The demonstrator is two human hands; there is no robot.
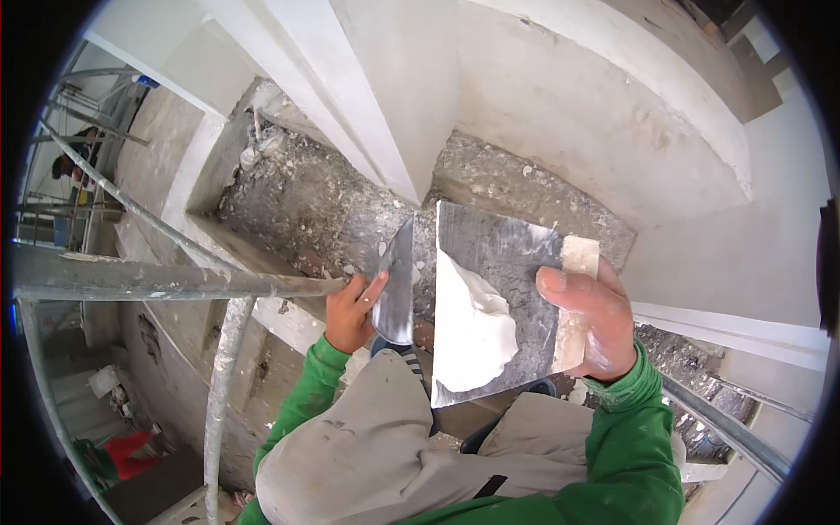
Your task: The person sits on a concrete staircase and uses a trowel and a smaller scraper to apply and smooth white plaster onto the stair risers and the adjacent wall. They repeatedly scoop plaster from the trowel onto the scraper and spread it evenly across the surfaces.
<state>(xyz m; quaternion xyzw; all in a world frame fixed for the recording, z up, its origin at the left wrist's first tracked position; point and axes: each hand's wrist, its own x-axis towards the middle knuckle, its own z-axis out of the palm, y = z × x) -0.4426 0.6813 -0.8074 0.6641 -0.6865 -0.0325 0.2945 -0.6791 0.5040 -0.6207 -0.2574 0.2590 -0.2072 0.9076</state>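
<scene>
My right hand [604, 319] is closed round the pale, crusted back edge of a broad metal plastering blade [503, 241], its thumb lying on top. A thick mound of white putty [471, 328] covers the left part of that blade. Just left of it, my left hand [348, 317] grips a second, narrower putty blade [399, 284], seen tilted, with fingers pressed against its grey face. A narrow gap separates the two blades. The handle of the left tool is hidden behind the hand.
Metal scaffold tubes [149, 278] cross on the left, one ending close behind my left hand. White wall corners [394, 96] stand ahead. Rough, debris-strewn floor [297, 206] lies below my legs. Another tube [726, 429] runs at lower right. A person in red [131, 455] is at lower left.
</scene>
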